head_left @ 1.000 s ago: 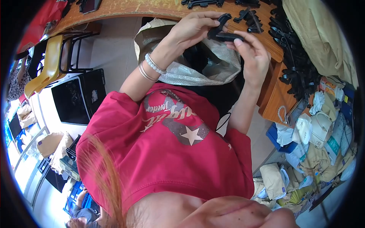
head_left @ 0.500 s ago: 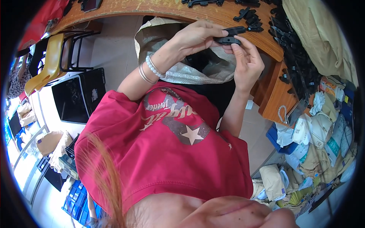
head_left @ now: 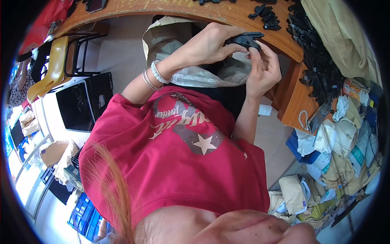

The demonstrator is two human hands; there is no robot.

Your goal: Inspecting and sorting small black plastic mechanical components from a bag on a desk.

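Observation:
My left hand [head_left: 213, 44], with a pale beaded bracelet and a metal bangle on its wrist, pinches a black plastic part [head_left: 247, 39] from the left. My right hand [head_left: 264, 69] grips the same black part from below and the right, thumb and fingers pressed on its edge. It looks like two narrow pieces lying against each other; their exact kind I cannot tell, and fingers hide some of it. Both hands are above the open mouth of a white woven sack [head_left: 199, 78], close to the wooden table's edge [head_left: 178, 11].
Several small black parts [head_left: 266, 18] lie on the table, with a larger heap of black parts [head_left: 315, 53] at the right. A beaded string [head_left: 302, 120] and a phone [head_left: 319, 118] lie at the table's corner. Bagged goods [head_left: 337, 150] fill the right; a yellow chair [head_left: 57, 65] stands left.
The two black pieces, apart at one end before, now overlap more closely between my hands. My left hand has turned, its back now more to view, and its wrist has shifted slightly left.

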